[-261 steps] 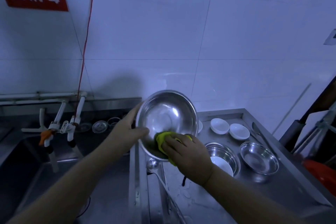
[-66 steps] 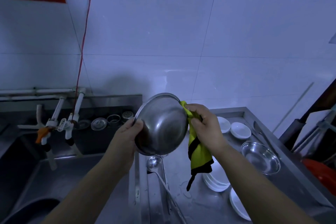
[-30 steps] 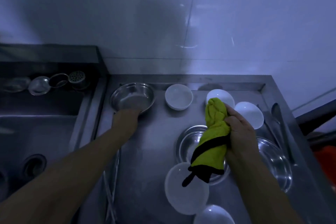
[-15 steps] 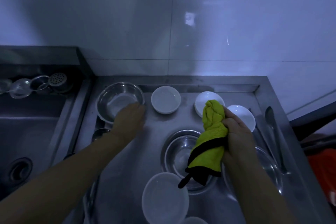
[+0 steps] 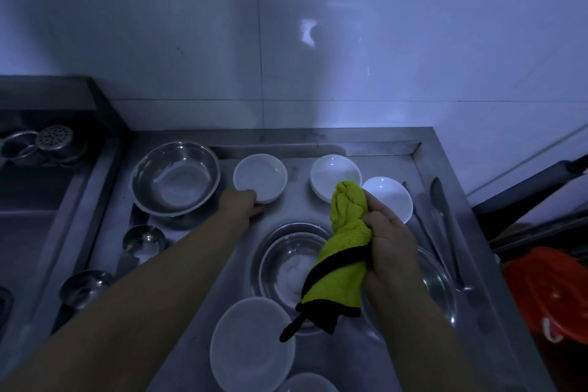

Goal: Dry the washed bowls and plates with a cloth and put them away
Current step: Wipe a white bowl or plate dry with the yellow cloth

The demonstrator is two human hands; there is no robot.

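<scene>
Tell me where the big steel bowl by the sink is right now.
The steel bowl sits upright at the counter's back left, beside the sink edge, just left of a white bowl that the left hand touches.

We see the left hand [image 5: 241,202] touching the near rim of a small white bowl [image 5: 260,177] on the steel table [image 5: 197,267], while the right hand [image 5: 389,247] grips a bunched yellow cloth [image 5: 345,251] (black-edged) above nested steel bowls [image 5: 286,267].

Both forearms [image 5: 149,289] bare — no sleeves, gloves.
</scene>
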